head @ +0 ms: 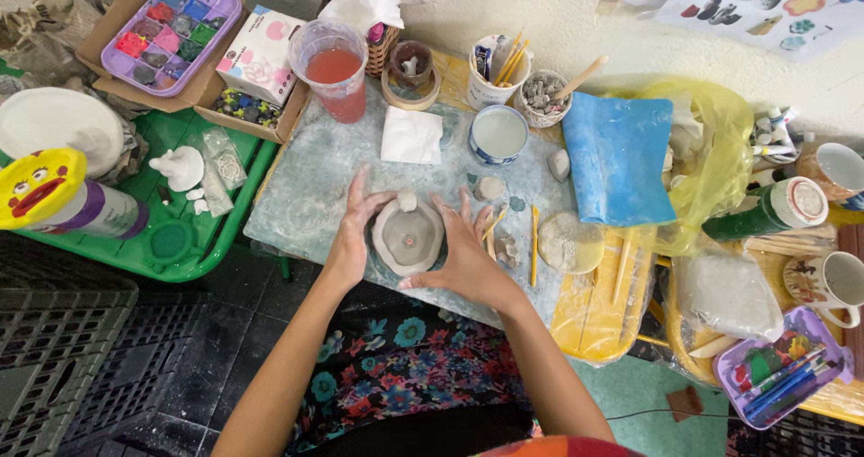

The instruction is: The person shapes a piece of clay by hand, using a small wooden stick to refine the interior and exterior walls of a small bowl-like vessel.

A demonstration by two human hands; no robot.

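A small grey clay bowl [409, 236] with a wavy rim sits on a clay-smeared work board [306, 187]. My left hand [353, 230] cups the bowl's left side and my right hand [465, 252] cups its right side; both are dusted with clay. A small lump of clay [408, 201] rests at the bowl's far rim. Just right of my right hand lie a wooden modelling stick [534, 245], small clay bits [507, 249] and a flat clay disc [571, 243].
Behind the bowl stand a cup of pink water [335, 70], a white napkin [411, 136], a blue-rimmed cup of slip [499, 135] and tool cups [491, 72]. A blue cloth [619, 156] lies right. A green tray [193, 241] with white figures sits left; paint palettes [171, 27] lie beyond.
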